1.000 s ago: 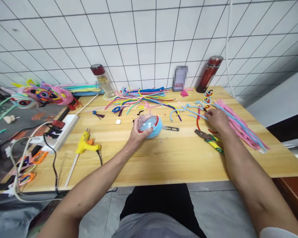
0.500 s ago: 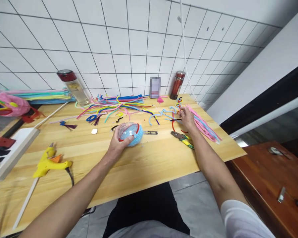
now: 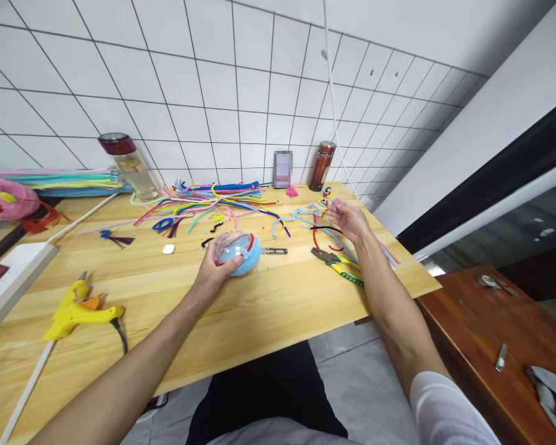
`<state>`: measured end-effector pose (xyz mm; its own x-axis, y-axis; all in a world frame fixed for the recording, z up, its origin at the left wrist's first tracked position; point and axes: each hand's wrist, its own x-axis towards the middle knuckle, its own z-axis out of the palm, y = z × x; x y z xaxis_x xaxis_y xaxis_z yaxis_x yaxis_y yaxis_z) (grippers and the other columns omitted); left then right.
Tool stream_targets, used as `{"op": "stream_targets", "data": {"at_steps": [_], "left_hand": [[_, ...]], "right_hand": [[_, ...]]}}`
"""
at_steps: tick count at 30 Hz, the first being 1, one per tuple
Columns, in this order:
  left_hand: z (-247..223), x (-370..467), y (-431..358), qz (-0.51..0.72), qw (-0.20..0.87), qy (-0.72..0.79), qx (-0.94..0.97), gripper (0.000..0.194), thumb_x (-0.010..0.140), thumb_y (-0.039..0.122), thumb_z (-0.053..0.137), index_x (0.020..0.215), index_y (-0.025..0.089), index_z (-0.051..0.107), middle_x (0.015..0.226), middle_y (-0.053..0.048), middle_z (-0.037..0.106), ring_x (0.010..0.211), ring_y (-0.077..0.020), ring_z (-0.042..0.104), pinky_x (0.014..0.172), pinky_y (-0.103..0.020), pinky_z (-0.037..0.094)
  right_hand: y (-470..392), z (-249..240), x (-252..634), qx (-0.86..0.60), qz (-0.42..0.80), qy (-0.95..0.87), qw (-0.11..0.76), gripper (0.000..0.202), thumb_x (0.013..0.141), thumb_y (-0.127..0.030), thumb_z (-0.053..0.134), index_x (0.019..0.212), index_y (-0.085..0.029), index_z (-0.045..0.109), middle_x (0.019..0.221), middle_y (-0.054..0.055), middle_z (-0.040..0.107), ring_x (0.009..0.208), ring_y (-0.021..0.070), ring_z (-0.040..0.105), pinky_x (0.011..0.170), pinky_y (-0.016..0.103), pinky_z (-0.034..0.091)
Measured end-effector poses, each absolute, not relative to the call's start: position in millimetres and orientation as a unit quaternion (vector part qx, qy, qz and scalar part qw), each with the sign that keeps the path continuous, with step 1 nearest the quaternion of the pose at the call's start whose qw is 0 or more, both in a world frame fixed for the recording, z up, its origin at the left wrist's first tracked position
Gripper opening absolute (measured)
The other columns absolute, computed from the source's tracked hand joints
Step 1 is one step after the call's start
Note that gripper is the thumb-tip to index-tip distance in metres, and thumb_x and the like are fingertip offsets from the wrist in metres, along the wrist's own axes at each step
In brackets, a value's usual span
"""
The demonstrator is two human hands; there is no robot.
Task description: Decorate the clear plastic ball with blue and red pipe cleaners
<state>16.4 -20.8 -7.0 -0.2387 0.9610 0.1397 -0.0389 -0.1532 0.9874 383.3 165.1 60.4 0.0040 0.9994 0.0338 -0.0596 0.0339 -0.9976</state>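
My left hand (image 3: 214, 272) grips a clear plastic ball (image 3: 238, 251) wrapped partly in light blue and red pipe cleaner, resting on the wooden table (image 3: 259, 309). My right hand (image 3: 347, 219) is raised a little above the table near its right edge and pinches a thin black pipe cleaner (image 3: 325, 228) that trails to the left. Under that hand lie loose blue pieces (image 3: 301, 216) and a bundle of pink and blue pipe cleaners (image 3: 389, 254). Pliers with yellow-green handles (image 3: 338, 266) lie just below my right wrist. A small metal clip (image 3: 274, 251) sits right of the ball.
A heap of coloured pipe cleaners (image 3: 213, 198) spreads along the back. A glass bottle (image 3: 128, 165) and a red flask (image 3: 321, 165) stand by the tiled wall. A yellow glue gun (image 3: 76, 309) lies front left, a white power strip (image 3: 13, 272) at the left edge. A brown side table (image 3: 491, 334) stands right.
The view swung right. My right hand lifted off the pipe cleaner pile with a black strand pinched in its fingers. My left hand stayed on the ball.
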Motion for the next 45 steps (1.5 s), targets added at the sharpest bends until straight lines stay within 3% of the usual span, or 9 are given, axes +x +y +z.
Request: {"op": "stream_targets", "data": {"at_steps": [9,15,20,26,31,38,45], "left_hand": [[6.8,23.4,-24.5,0.612,0.436,0.494,0.437,0.088,0.063,0.057,0.095,0.134,0.024,0.055,0.150,-0.017,0.064,0.149,-0.0392,0.054,0.129,-0.056,0.036],[5.0,18.1,-21.3,0.626,0.430,0.481,0.439,0.088,0.065,0.055,0.094,0.137,0.023,0.056,0.152,-0.016,0.063,0.150,-0.0373,0.053,0.129,-0.054,0.036],[5.0,-0.3,-11.2,0.658,0.430,0.474,0.397,0.089,0.066,0.054,0.093,0.141,0.025,0.055,0.154,-0.014,0.062,0.148,-0.0341,0.055,0.124,-0.049,0.043],[13.8,-7.5,-10.8,0.591,0.493,0.485,0.415,0.082,0.063,0.049,0.095,0.134,0.022,0.063,0.145,-0.014,0.068,0.142,-0.0367,0.060,0.120,-0.051,0.046],[23.6,-6.8,-19.4,0.484,0.520,0.525,0.468,0.081,0.058,0.045,0.098,0.130,0.025,0.068,0.140,-0.011,0.071,0.138,-0.0403,0.062,0.120,-0.054,0.047],[22.7,-21.3,-17.3,0.476,0.493,0.539,0.489,0.093,0.060,0.044,0.098,0.145,0.030,0.063,0.153,-0.010,0.062,0.152,-0.0402,0.050,0.129,-0.053,0.038],[18.6,-27.4,-15.0,0.468,0.515,0.506,0.510,0.086,0.063,0.045,0.095,0.142,0.031,0.066,0.153,-0.010,0.063,0.151,-0.0399,0.051,0.130,-0.059,0.033]], "right_hand": [[121.4,88.8,347.9,-0.378,0.636,-0.460,0.491,0.015,0.087,-0.020,0.076,0.102,-0.022,0.074,0.097,0.003,0.084,0.077,0.0122,0.078,0.069,0.021,0.066],[107.9,77.4,309.3,-0.389,0.642,-0.473,0.462,0.017,0.086,-0.022,0.083,0.098,-0.023,0.072,0.095,0.001,0.084,0.065,0.0097,0.074,0.058,0.017,0.061],[109.2,55.6,289.4,-0.391,0.641,-0.463,0.470,0.016,0.083,-0.021,0.083,0.096,-0.022,0.073,0.093,0.001,0.082,0.052,0.0064,0.061,0.045,0.015,0.050],[105.3,35.2,291.0,-0.401,0.638,-0.469,0.460,0.027,0.074,-0.014,0.080,0.099,-0.022,0.074,0.095,0.001,0.081,0.069,0.0095,0.070,0.057,0.017,0.055],[107.6,31.3,293.5,-0.401,0.614,-0.487,0.474,0.026,0.080,-0.023,0.081,0.104,-0.023,0.074,0.097,0.003,0.081,0.077,0.0131,0.074,0.064,0.022,0.059],[105.0,27.7,288.1,-0.426,0.573,-0.521,0.468,0.024,0.079,-0.025,0.074,0.103,-0.021,0.078,0.097,0.005,0.083,0.077,0.0142,0.072,0.065,0.024,0.054],[105.7,32.8,288.1,-0.422,0.544,-0.537,0.487,0.014,0.082,-0.029,0.073,0.095,-0.021,0.073,0.099,0.008,0.083,0.084,0.0175,0.074,0.069,0.026,0.054]]}}
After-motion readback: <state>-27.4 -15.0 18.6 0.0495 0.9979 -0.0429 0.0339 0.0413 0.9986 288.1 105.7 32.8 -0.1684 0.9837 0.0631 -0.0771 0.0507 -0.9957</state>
